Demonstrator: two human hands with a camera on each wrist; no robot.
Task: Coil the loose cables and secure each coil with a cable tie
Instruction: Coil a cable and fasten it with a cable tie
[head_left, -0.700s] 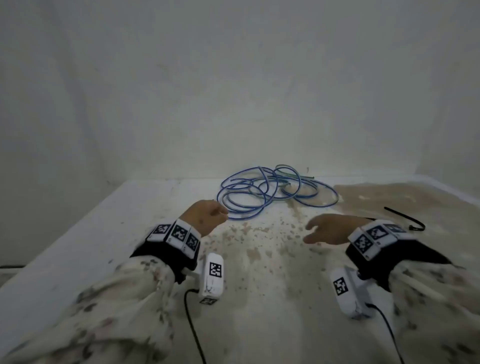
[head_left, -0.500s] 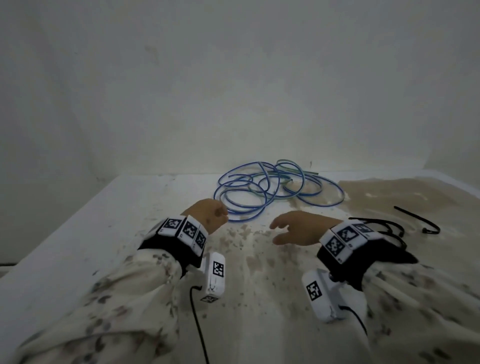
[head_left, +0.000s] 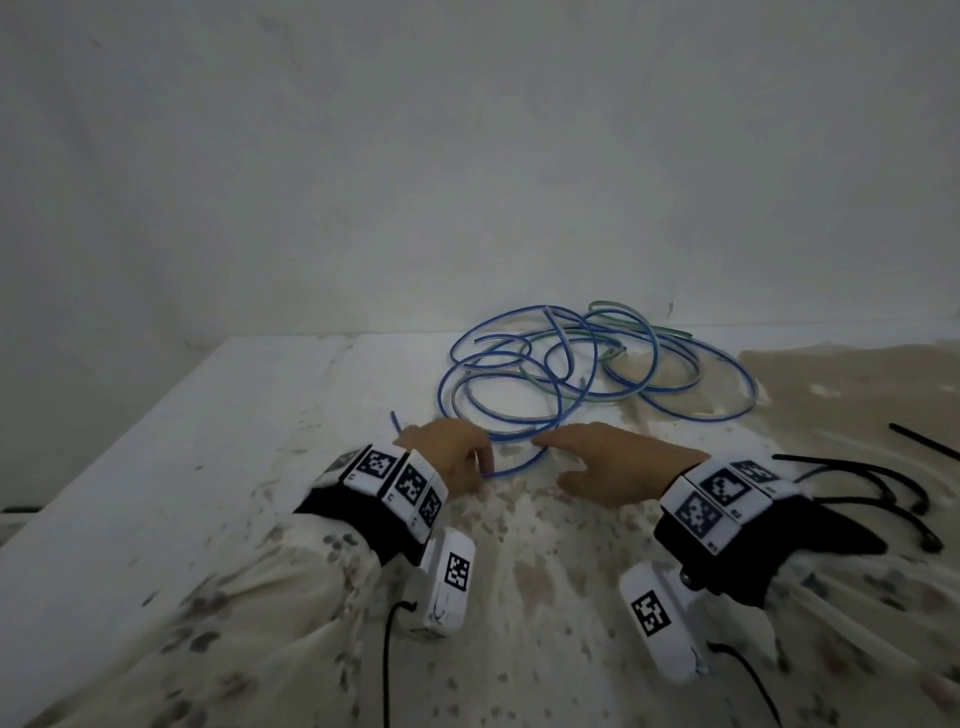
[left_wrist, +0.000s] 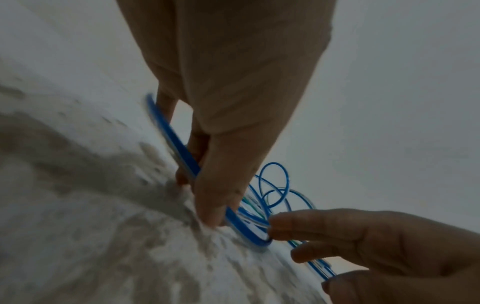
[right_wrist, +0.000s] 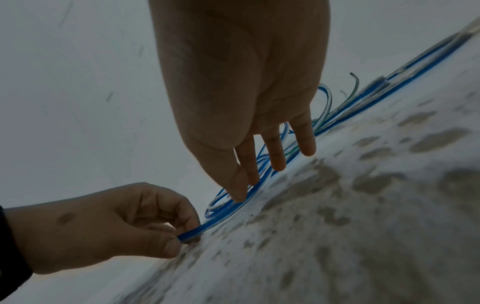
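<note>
Overhead, hands meet blue cable on stained white table; wall bare.

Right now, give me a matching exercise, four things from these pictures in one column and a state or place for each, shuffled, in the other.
1 left hand
2 right hand
3 blue cable
4 cable ties

A black, lying at the right
B pinches a strand
C loose tangle by the wall
D fingers straight, tips at the cable

Pairs: 1-B, 2-D, 3-C, 4-A
</note>
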